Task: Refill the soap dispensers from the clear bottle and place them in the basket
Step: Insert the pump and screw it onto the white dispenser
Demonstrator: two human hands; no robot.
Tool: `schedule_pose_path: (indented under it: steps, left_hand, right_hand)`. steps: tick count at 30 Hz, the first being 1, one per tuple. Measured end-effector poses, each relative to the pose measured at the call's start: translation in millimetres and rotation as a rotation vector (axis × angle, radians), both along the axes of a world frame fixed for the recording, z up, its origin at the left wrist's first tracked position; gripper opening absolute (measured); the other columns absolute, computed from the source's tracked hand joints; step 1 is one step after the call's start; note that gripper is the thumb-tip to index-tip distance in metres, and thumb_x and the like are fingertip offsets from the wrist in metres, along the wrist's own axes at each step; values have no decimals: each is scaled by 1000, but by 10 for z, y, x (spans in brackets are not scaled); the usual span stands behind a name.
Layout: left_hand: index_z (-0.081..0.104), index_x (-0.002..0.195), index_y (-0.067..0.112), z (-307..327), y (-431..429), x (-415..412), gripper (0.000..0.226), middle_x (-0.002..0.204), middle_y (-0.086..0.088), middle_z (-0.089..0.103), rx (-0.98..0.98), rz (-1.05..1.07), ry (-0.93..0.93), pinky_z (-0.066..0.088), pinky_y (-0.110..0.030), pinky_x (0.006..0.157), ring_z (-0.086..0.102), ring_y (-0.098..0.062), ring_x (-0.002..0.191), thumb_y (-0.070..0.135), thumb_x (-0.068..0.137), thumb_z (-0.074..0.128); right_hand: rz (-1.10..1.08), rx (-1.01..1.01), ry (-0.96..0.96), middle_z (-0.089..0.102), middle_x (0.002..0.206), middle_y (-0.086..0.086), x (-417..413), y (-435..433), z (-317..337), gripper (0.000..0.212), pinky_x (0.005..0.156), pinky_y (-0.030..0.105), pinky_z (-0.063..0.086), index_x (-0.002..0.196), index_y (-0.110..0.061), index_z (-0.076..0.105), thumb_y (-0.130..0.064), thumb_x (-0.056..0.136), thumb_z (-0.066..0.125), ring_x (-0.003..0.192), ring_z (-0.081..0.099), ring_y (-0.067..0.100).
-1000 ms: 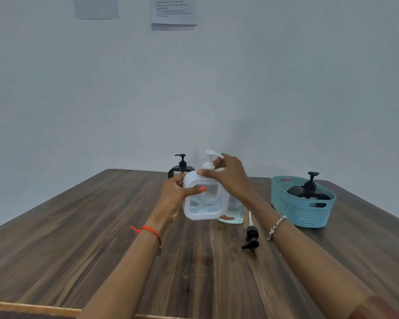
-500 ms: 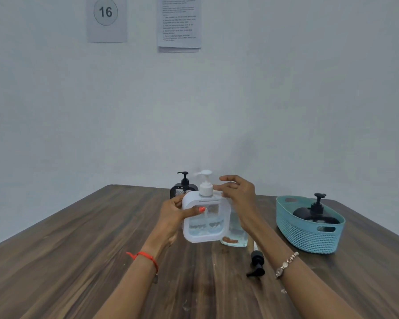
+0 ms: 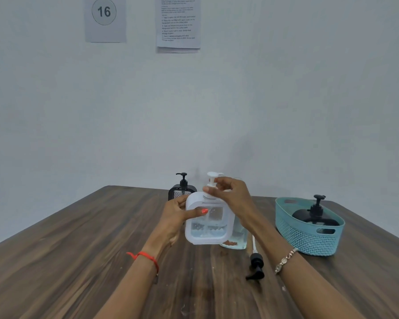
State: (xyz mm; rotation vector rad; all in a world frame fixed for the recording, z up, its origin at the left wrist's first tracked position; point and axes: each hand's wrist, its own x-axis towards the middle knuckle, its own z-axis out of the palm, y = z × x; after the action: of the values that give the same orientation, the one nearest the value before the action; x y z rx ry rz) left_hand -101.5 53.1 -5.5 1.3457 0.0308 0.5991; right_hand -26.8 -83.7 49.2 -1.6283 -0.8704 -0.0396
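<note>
Regripping the white pump (image 3: 212,180): right hand (image 3: 230,194) is pinching its collar again after letting go; left hand (image 3: 177,217) is clasping the white dispenser (image 3: 207,229) over the table (image 3: 78,249). Likely screwing shut; basket (image 3: 309,240) next.

Three soap dispensers: one white dispenser (image 3: 207,226) held by the left grip (image 3: 175,217) and the right grip (image 3: 230,194), one black square dispenser (image 3: 182,191) just behind the left grip, and one black round dispenser (image 3: 316,215) well to the right of the right grip. One clear bottle (image 3: 238,236), directly behind the held one. One loose black pump (image 3: 256,265) on the worktop (image 3: 78,249), nearer than the right grip. One teal basket (image 3: 304,240). Two wall sheets high above the grips: one numbered sheet (image 3: 105,19), one printed sheet (image 3: 178,21). Two wristbands: one red thread (image 3: 145,255), one bracelet (image 3: 286,260).
</note>
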Motion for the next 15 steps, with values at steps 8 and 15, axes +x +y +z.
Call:
schedule_pose_path:
  steps: [8,15]
  left_hand:
    - [67,105,1,-38,10,24,57,97,-17,72,-8,14,-5,60,-39,72,69,-30,85,1,49,80]
    - [67,104,3,-14,42,17,56,100,-19,71,9,-9,11,58,-45,80,68,-33,90,2,49,80]
  right_hand:
    - [-26,-72,33,68,84,-2,40,23,6,33,66,26,49,91,-11,66,-26,65,82,73,62,14]
    - [169,-214,32,70,89,-4,66,-58,62,22,71,21,52,99,-15,70,-22,78,71,75,64,9]
